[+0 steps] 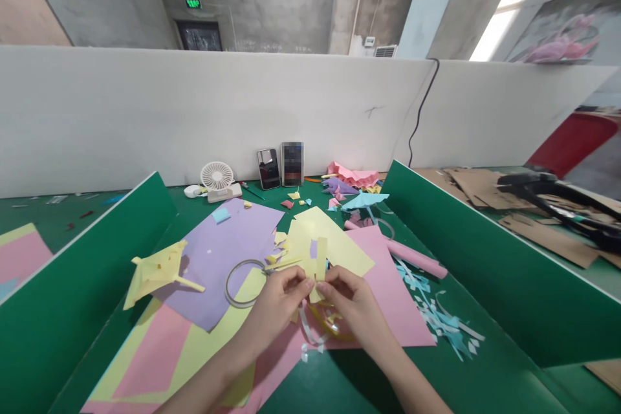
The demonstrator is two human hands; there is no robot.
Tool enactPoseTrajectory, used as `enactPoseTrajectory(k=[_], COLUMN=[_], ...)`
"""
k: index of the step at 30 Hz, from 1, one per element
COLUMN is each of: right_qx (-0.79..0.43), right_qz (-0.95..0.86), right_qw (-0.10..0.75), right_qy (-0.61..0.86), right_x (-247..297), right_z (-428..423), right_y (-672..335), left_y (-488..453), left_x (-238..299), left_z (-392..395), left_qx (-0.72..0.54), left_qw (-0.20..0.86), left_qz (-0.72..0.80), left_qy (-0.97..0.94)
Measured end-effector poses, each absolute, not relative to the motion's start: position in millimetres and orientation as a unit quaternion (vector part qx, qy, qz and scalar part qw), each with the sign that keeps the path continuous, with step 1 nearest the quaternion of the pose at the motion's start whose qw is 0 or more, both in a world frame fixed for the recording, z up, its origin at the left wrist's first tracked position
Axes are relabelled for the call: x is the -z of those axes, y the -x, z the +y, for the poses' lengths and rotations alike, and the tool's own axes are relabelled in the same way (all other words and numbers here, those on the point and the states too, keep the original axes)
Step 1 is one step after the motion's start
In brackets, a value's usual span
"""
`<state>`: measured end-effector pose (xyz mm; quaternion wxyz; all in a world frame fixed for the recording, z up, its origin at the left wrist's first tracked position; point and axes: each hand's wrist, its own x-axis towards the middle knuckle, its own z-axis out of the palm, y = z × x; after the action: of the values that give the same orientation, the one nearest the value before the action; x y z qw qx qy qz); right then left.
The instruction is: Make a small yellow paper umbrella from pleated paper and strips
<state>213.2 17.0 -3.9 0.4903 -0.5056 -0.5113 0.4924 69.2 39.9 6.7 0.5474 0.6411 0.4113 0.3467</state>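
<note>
Between the fingertips of both hands is a small strip of yellow paper, standing upright. My left hand pinches it low on its left side, and my right hand pinches it low on the right. Below the hands lies a yellow ring-shaped thing, partly hidden by my right hand, with a pale curled strip beside it. Left of my left hand a thin grey tape ring rests on the paper. A yellow paper sheet lies just behind the hands.
A yellow paper umbrella lies at left on a purple sheet. A blue paper umbrella, a pink paper roll and blue scraps lie at right. Two phones and a fan stand behind. Green dividers flank the desk.
</note>
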Motion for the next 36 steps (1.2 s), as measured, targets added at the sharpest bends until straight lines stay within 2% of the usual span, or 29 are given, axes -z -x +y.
enactPoseTrajectory(k=[36], right_qx=[-0.508], right_qz=[-0.496], right_qw=[0.495], right_qy=[0.502], right_x=[5.6], right_z=[16.3], right_y=[-213.1], left_y=[-71.4], left_x=[-7.3], left_z=[38.0], left_qx=[-0.351], left_qw=[0.575], left_qz=[0.421], left_qy=[-0.607])
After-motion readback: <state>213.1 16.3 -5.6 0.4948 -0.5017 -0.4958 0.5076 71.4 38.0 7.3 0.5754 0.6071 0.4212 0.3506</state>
